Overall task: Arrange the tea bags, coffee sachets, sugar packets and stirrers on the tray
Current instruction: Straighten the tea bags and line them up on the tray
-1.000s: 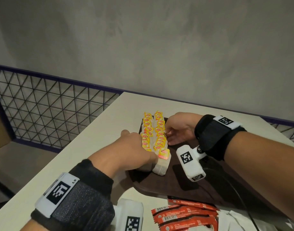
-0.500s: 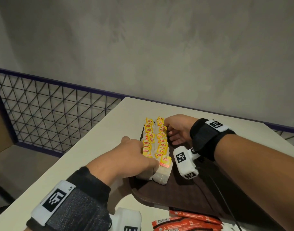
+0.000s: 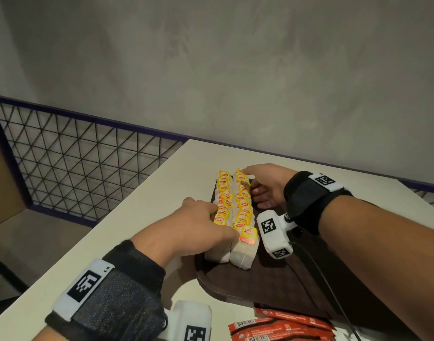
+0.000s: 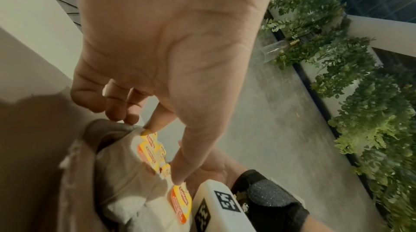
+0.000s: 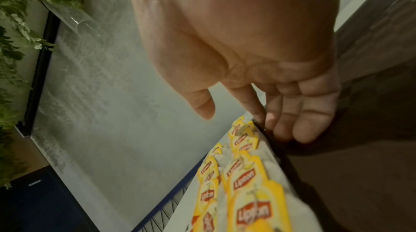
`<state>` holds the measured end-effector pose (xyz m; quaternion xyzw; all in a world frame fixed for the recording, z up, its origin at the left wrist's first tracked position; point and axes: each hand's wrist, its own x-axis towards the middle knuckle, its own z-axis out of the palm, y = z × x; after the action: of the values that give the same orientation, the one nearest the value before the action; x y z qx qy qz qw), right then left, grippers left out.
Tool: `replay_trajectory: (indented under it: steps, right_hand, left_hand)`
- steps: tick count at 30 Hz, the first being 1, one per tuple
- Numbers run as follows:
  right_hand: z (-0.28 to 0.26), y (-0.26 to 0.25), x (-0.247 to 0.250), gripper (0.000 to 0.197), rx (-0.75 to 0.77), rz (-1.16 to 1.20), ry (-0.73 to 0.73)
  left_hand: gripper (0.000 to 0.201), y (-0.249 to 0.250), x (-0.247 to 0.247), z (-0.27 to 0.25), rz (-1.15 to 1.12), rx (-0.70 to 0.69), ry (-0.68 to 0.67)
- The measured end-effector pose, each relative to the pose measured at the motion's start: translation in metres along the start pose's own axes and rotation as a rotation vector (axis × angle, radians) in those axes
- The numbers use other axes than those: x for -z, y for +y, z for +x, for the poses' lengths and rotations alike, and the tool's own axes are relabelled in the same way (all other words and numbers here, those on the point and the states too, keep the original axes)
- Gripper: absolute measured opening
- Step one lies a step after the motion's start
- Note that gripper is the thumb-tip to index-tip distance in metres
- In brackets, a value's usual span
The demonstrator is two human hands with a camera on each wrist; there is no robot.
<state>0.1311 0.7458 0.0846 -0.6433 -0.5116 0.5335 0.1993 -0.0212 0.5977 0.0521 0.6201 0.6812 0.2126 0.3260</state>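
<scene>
Left hand (image 3: 194,227) first: we have it laid over the near end of the tea bags (image 3: 243,212), fingers bent down onto the yellow tags; from the left wrist view the fingertips (image 4: 178,177) touch the tags and the white paper, pressing rather than gripping. Our right hand (image 3: 265,188) sits at the far end of the same block, fingers nearly straight and relaxed, the index reaching the farthest tag while the others lie along the right side of the row, holding nothing. We see the tea bags packed in two rows side by side, standing on edge with tags up, along the left edge of the dark brown tray (image 3: 297,279). That tray lies on the pale tabletop (image 3: 127,225). Red coffee sachets (image 3: 280,326) lie on the tabletop just in front of the tray's near edge, apart from both our hands. Behind the tabletop we see a wire mesh railing (image 3: 83,166) and a grey wall (image 3: 235,70).
</scene>
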Motion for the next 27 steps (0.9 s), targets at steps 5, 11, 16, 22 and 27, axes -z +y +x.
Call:
replay_trajectory:
  steps: [5, 11, 16, 22, 27]
  right_hand:
    - [0.005, 0.002, -0.002, 0.048, 0.002, 0.016, -0.004]
    - [0.011, 0.001, -0.004, 0.055, 0.019, 0.077, -0.028]
    - [0.008, 0.0, -0.001, 0.051, 0.022, 0.089, -0.033]
    - [0.002, -0.019, 0.001, 0.052, 0.582, -0.962, 0.266]
    - [-0.007, -0.021, -0.027, 0.054, 0.888, -1.435, 0.13]
  left_hand:
    - [0.053, -0.001, -0.001, 0.001, -0.075, 0.003, 0.021]
    - [0.062, -0.004, -0.002, 0.004, -0.099, -0.005, 0.023]
    - [0.066, -0.006, -0.002, 0.007, -0.092, -0.01, 0.026]
    - [0.049, -0.005, -0.002, 0.005, -0.113, -0.021, 0.013]
    - [0.046, -0.006, -0.003, 0.004, -0.126, -0.001, 0.029]
